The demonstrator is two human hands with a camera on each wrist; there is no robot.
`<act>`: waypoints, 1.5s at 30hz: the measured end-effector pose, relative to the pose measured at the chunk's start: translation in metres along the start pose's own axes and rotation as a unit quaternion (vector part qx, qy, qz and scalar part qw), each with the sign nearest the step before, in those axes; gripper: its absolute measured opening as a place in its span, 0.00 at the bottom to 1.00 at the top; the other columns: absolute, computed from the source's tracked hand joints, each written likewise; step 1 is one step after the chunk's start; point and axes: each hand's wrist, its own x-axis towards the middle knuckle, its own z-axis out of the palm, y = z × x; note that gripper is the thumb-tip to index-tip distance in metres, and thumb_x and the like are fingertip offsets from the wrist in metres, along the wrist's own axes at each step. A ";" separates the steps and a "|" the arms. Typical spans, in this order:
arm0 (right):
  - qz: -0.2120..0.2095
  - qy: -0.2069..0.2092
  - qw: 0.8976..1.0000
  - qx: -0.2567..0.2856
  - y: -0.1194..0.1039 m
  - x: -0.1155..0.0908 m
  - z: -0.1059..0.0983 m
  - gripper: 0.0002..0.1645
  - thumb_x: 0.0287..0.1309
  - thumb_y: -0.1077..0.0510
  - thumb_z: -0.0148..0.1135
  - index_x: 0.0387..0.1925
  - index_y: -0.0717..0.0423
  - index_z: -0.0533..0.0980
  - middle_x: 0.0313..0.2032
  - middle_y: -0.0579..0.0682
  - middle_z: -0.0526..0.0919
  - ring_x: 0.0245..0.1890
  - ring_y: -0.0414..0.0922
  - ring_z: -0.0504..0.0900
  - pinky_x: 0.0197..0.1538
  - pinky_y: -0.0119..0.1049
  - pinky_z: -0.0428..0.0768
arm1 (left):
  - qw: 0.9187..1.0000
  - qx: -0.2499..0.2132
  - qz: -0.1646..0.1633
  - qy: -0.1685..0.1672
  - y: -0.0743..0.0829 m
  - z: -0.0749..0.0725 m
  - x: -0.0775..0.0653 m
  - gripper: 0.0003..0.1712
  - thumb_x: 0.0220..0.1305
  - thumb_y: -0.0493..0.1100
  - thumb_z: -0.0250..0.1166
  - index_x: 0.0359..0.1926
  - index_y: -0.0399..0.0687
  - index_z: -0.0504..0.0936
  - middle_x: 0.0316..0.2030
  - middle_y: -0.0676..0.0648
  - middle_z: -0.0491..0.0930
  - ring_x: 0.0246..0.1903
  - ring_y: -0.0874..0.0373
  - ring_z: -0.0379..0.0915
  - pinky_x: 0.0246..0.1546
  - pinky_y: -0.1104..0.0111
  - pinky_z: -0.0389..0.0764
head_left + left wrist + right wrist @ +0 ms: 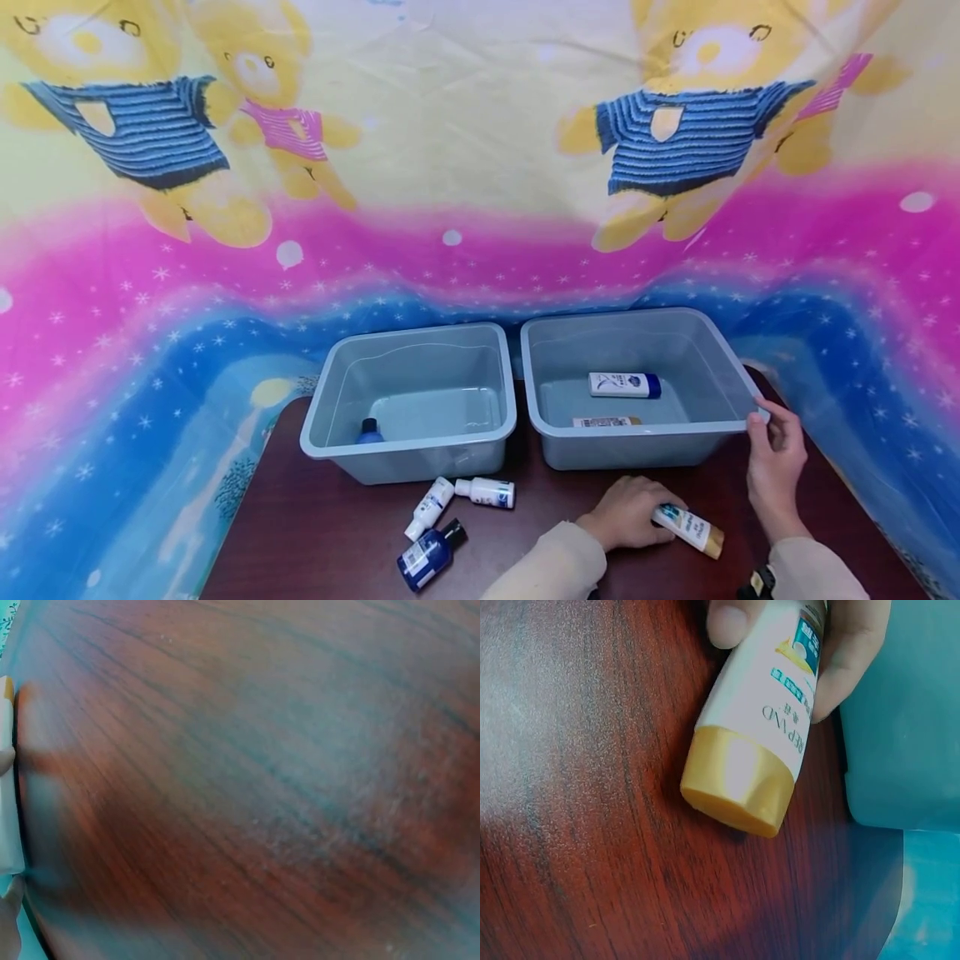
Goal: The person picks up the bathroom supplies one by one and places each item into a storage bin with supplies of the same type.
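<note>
My left hand (633, 512) grips a white tube with a gold cap (693, 529) low over the table, cap pointing right. In the right wrist view, thumb and fingers lie on opposite sides of this tube (754, 735). Only an edge of it shows in the left wrist view. My right hand (776, 458) pinches the front right rim of the right grey bin (630, 450) between thumb and fingers. Inside that bin lie a white container with a blue cap (624, 384) and a white one with a gold end (606, 422), partly hidden by the front wall.
Left of it stands another grey bin (412, 458), holding a blue bottle with a black cap (369, 432). In front lie two small white bottles (430, 508) (487, 492) and a dark blue bottle (426, 558) on the brown table (337, 517). A patterned cloth (457, 167) hangs behind.
</note>
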 end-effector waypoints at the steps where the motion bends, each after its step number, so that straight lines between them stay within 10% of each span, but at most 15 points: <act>1: -0.001 0.000 1.000 0.004 0.000 0.000 0.000 0.18 0.68 0.66 0.57 0.57 0.63 0.77 0.50 0.41 0.77 0.49 0.36 0.74 0.45 0.22 0.69 | 1.000 0.002 -0.002 0.000 0.001 0.000 0.000 0.23 0.59 0.58 0.71 0.56 0.74 0.79 0.50 0.72 0.75 0.50 0.77 0.66 0.52 0.81 0.62; 45: -0.004 -0.004 1.000 0.005 0.001 -0.001 0.001 0.18 0.68 0.67 0.56 0.58 0.65 0.75 0.50 0.42 0.76 0.49 0.38 0.74 0.46 0.21 0.70 | 0.997 -0.015 -0.016 0.072 0.012 -0.020 -0.026 0.25 0.57 0.62 0.70 0.57 0.73 0.80 0.46 0.71 0.76 0.42 0.79 0.65 0.40 0.87 0.63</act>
